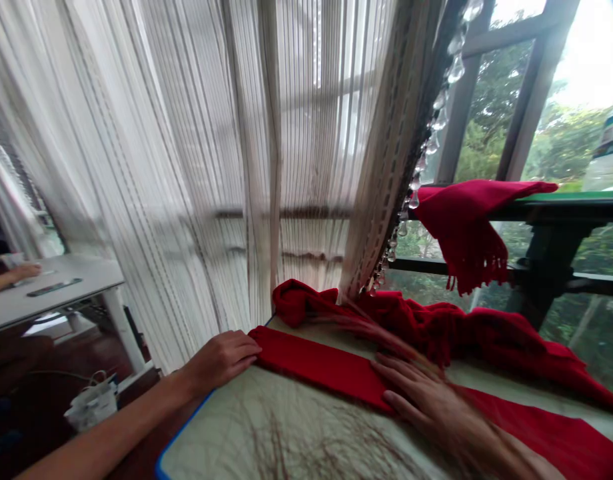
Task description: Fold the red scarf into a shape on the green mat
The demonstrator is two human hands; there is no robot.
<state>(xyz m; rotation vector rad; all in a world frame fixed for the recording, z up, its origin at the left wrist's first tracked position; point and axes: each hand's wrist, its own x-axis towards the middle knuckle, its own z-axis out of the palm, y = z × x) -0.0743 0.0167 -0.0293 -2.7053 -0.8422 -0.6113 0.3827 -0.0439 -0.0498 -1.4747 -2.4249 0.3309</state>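
Smoothing, it appears, a red cloth (pixel 316 367): the left hand (pixel 225 357) rests at one end, fingers together, any pinch impossible to tell; the right hand (pixel 431 400) lies on it, fingers slightly apart. Another stroke would likely call for even pressure. Narrow and straight-edged, the cloth stretches across a pale table (pixel 221 420).

Two hands (pixel 229 355), one folded cloth (pixel 316 365), one hanging scarf (pixel 466 223), two benches (pixel 206 427) and, far left, one co-worker's hand (pixel 24 272) were in frame.
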